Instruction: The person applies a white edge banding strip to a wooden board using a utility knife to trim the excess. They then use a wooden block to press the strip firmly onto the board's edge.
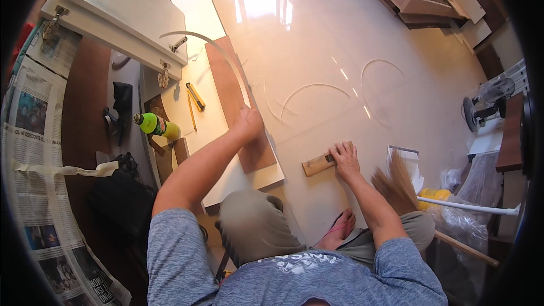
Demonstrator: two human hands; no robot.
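Note:
My left hand (248,123) is closed at the right edge of a narrow brown board (225,73), gripping a thin pale edging strip (218,47). The strip's free end curves up and away to the left, over the board. Under the board lies a white panel (198,14). On the floor to the right, my right hand (347,161) wraps over the end of a wooden hand plane (315,165), a block with a dark slot. Its fingers lie across the top and its underside is hidden.
Left of the board lie a yellow utility knife (195,97), a pencil (191,112) and a green-capped bottle (158,126). White cabinet doors with hinges (122,14) stand far left. Thin curled strips (317,85) lie on the tiles. A broom (396,184) and dustpan (416,164) sit right.

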